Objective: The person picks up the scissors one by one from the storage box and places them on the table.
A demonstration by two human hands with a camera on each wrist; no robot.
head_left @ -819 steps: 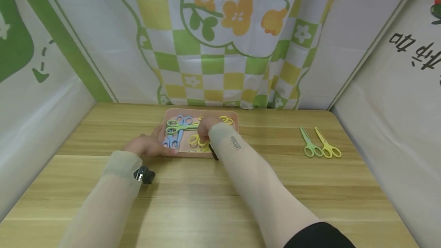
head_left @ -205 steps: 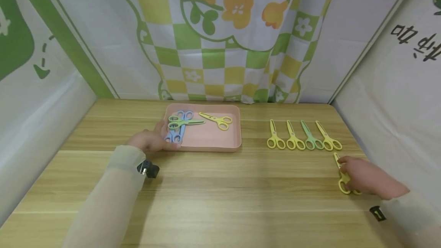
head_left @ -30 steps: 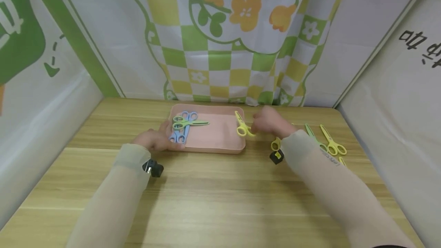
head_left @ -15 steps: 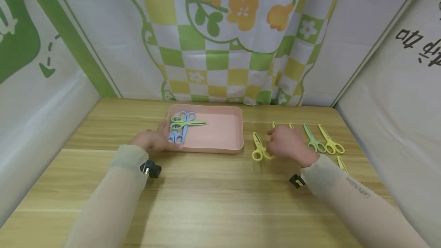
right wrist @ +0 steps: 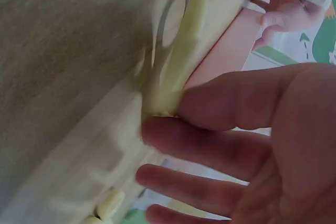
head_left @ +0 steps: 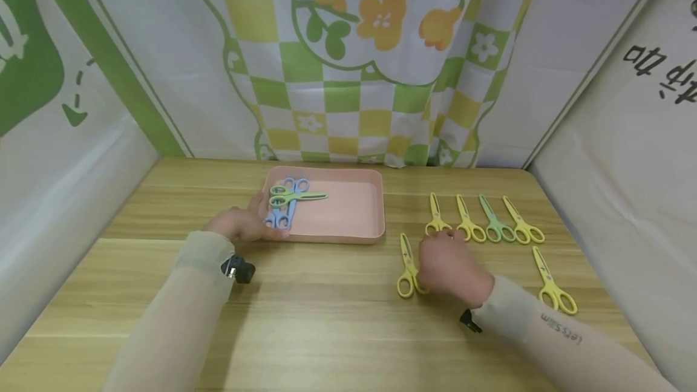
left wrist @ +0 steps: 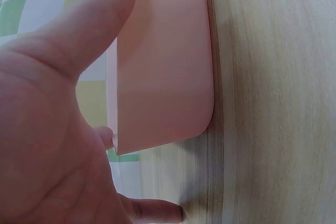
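Observation:
My right hand [head_left: 452,265] pinches yellow scissors [head_left: 406,277] between thumb and index finger, just in front of a row of scissors. In the right wrist view the pinched yellow scissors [right wrist: 181,45] look blurred, and the other fingers extend loosely. My left hand [head_left: 239,222] rests against the left end of a pink tray [head_left: 348,238], thumb along its front side. The left wrist view shows the thumb [left wrist: 100,19] spread wide from the other fingers beside the tray wall [left wrist: 163,77]. Inside the tray, green scissors [head_left: 305,196] lie across blue scissors [head_left: 291,210].
On the right, yellow scissors [head_left: 434,207], more yellow scissors [head_left: 465,219], green scissors [head_left: 492,219] and another yellow pair [head_left: 517,216] stand in a row, blades pointing away. Below the row lies one more yellow pair [head_left: 547,280]. A checkered curtain [head_left: 348,101] hangs behind the table.
My right hand has brought the yellow scissors out over the tray's right rim and toward me, to the front of the row. My left hand has stayed at the tray.

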